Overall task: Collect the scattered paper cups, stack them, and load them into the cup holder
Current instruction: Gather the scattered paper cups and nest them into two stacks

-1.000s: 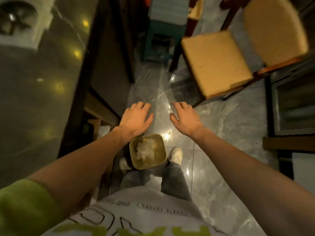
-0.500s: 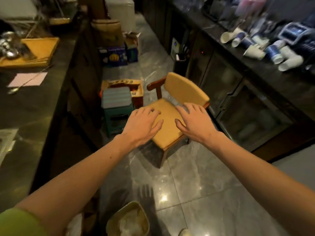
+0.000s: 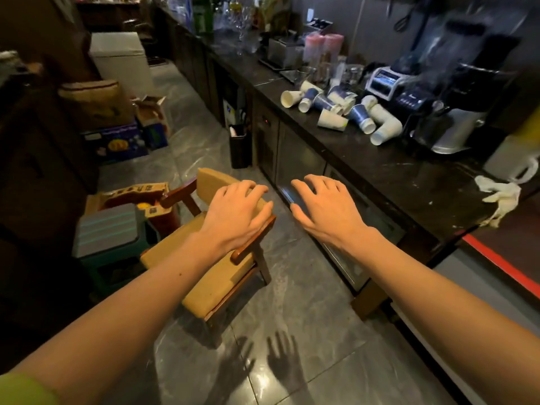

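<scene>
Several paper cups [image 3: 333, 119], white and dark blue, lie tipped over in a loose pile on the black counter [image 3: 391, 176] at the right. Some are nested in short stacks, such as the white one [image 3: 386, 128]. My left hand [image 3: 238, 213] and my right hand [image 3: 324, 206] are held out palm down over the floor, fingers spread, holding nothing. Both hands are well short of the cups, which lie up and to the right of them. I cannot make out a cup holder for certain among the items at the back of the counter.
A wooden chair with a yellow cushion [image 3: 216, 258] stands under my left hand. A green stool [image 3: 111, 229] and cardboard boxes [image 3: 117, 138] crowd the left of the aisle. A blender [image 3: 409, 95], machines and a white cloth [image 3: 499, 194] sit on the counter.
My view has swung up from the floor and bin to the right-hand counter, bringing the cups closer. Both hands stay outstretched and empty, now further right, past the chair.
</scene>
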Motion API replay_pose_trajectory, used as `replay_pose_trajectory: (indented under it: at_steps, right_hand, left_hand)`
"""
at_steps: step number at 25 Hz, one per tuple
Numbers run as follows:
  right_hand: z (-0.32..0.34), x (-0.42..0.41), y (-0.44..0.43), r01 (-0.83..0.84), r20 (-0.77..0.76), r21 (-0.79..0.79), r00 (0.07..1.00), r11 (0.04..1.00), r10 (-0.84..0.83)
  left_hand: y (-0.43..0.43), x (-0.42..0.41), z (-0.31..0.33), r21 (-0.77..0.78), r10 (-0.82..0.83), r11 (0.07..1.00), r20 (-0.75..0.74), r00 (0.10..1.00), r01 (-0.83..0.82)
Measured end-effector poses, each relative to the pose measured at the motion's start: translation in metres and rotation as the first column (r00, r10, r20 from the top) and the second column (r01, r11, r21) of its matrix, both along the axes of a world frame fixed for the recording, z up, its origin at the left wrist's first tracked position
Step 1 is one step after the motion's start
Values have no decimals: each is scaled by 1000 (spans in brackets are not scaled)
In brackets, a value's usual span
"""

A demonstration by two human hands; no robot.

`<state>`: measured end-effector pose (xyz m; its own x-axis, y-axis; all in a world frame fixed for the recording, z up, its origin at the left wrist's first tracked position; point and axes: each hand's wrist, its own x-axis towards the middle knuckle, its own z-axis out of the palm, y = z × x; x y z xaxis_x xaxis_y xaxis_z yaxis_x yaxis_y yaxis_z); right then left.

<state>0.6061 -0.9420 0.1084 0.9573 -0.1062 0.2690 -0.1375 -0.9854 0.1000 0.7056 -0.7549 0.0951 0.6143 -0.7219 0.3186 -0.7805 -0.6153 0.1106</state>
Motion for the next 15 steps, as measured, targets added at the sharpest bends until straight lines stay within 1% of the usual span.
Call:
replay_pose_trajectory:
  at_steps: [3, 8, 13, 15]
  right_hand:
    - [-4, 20, -40, 35, 16, 39, 999, 999, -36]
    - [-15, 81, -120, 116, -25, 11, 993, 993, -115]
    - [-15, 162, -199, 201, -57, 43, 978, 979, -198]
    - [-16, 193, -232, 233, -52, 91, 972, 968, -229]
  left_hand:
    - [-45, 31, -1, -18, -37, 999, 2, 999, 37]
    - [-133, 109, -16, -52, -109, 993, -11, 994, 108]
    - [-219, 201, -26, -102, -135, 987, -65, 989, 128]
    - [-259, 232, -29, -128, -151, 982, -105, 983, 137]
